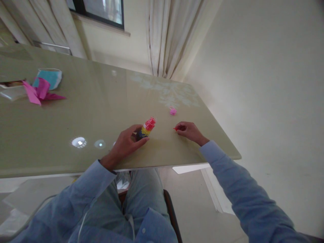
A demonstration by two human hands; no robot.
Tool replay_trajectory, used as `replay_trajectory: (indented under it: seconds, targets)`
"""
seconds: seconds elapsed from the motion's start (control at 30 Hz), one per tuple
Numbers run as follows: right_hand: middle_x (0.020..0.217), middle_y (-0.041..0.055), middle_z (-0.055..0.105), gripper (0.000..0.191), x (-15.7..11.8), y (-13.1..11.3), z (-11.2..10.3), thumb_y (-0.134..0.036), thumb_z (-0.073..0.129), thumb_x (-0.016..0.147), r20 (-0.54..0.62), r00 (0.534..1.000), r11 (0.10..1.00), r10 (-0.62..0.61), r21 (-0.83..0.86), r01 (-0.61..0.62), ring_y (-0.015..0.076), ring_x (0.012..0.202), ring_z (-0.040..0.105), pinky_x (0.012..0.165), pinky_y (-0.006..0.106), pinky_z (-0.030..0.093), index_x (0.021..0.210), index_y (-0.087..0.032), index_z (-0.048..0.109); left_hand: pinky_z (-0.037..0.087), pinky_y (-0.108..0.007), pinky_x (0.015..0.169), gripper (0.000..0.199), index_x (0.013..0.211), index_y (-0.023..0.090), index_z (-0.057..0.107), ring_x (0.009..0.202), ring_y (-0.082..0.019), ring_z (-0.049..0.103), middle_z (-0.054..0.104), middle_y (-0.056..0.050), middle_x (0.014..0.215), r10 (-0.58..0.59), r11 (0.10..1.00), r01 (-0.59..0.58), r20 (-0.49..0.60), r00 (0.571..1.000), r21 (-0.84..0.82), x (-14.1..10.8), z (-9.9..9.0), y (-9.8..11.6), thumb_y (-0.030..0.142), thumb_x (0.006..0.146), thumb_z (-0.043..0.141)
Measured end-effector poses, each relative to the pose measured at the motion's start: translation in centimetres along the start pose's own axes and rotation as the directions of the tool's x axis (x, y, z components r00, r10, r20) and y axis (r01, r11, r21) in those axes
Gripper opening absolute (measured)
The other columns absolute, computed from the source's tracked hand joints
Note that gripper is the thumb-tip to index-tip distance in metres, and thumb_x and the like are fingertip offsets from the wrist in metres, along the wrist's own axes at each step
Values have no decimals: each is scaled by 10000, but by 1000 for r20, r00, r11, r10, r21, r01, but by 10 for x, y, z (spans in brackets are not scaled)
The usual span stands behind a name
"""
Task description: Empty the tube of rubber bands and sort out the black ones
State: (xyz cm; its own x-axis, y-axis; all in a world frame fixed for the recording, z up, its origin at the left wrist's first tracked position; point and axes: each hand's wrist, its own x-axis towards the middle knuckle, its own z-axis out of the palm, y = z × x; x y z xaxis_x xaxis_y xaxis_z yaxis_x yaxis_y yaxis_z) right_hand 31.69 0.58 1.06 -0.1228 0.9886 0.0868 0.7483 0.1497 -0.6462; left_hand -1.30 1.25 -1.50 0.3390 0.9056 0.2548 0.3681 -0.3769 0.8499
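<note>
Head view: near the front edge of the worktop [83, 116], our left hand [128, 141] is curled around a small clear bottle [149, 126], tilted, containing red, yellow and dark layers [146, 130]; we cannot tell whether it is capped. Nearer the front right corner, our right hand [189, 131] pinches a tiny red piece [175, 129]. We judge the step as handling that piece; the next move calls for a steady bottle.

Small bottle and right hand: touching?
Apart. The head view shows bare tabletop between the small bottle and the right hand.
</note>
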Motion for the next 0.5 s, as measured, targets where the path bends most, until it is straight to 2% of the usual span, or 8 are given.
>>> replay_trajectory:
  seconds: [0.1, 0.23, 0.33, 0.5]
  targets:
    - [748, 16, 696, 282, 1, 8, 1, -268, 753, 639, -68, 991, 961, 114, 261, -93, 144, 666, 635, 659, 281, 512, 903, -171, 723, 575, -337, 766, 570, 1166, 164, 642, 832, -218, 714, 738, -90, 1075, 9, 1000, -9, 3, 1000, 3, 0, 1, -2, 551, 756, 723]
    - [812, 34, 728, 417, -1, 9, 2, -309, 848, 586, -89, 956, 808, 281, 559, -185, 143, 686, 657, 675, 295, 543, 957, -167, 721, 575, -342, 779, 556, 1159, 168, 642, 843, -217, 713, 739, -89, 1075, 19, 1000, -19, 6, 1000, -8, 1, 1, -3, 545, 759, 721]
    - [809, 30, 737, 399, -3, 5, 4, -316, 877, 576, -79, 932, 671, 355, 716, -194, 133, 682, 660, 668, 282, 552, 919, -176, 729, 572, -344, 784, 550, 1162, 164, 640, 854, -218, 710, 738, -91, 1075, 28, 1000, -28, 5, 1000, -12, 1, 1, -3, 538, 766, 716]
    - [753, -5, 724, 316, -2, -12, 11, -274, 890, 582, -36, 928, 504, 370, 847, -168, 88, 643, 638, 642, 213, 554, 850, -186, 747, 565, -350, 783, 548, 1155, 162, 642, 866, -230, 710, 741, -93, 1065, 28, 1000, -28, 2, 1000, -9, 0, 1, -3, 534, 759, 715]
